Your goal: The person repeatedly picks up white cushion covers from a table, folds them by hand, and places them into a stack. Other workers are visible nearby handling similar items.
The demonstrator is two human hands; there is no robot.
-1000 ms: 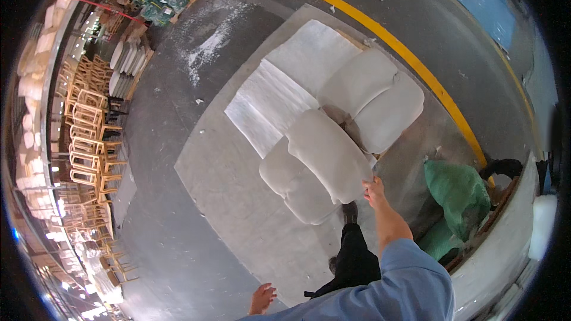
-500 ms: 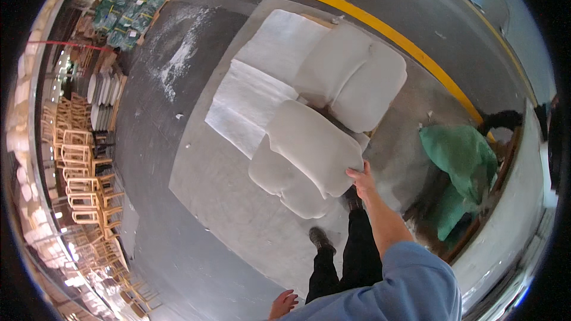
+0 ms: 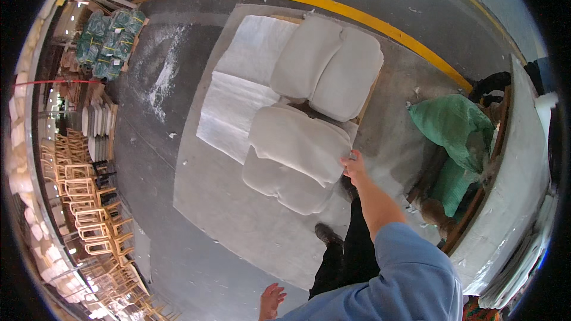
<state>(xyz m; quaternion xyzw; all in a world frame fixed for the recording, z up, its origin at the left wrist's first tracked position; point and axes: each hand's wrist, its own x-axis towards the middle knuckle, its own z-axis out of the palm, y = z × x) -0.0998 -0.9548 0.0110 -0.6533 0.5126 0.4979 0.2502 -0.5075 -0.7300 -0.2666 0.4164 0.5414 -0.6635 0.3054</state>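
Note:
My right hand [image 3: 354, 166] pinches the near right corner of a white, cushion-shaped pad [image 3: 294, 141]. This pad lies partly over a similar white pad [image 3: 279, 181], whose front part sticks out on the near side. Just beyond them are two more rounded white pads [image 3: 303, 56] [image 3: 348, 77], side by side and touching. White sheets [image 3: 235, 110] extend from under the pads on the left. Low in the view, my left hand [image 3: 273, 300] hangs free with its fingers apart and slightly bent, well away from the pads.
A grey floor sheet [image 3: 208, 202] lies under the pads and my feet. To the right are a green sack [image 3: 452, 122] and a board-like panel [image 3: 505, 190]. Wooden chair frames [image 3: 89, 202] and green wrapped bundles [image 3: 101, 41] stand at left. A yellow floor line [image 3: 357, 18] curves behind.
The view has shifted, so the pads appear further left. The held pad now looks flatter over the one below, with my right hand still at its corner. My left hand has come further into view.

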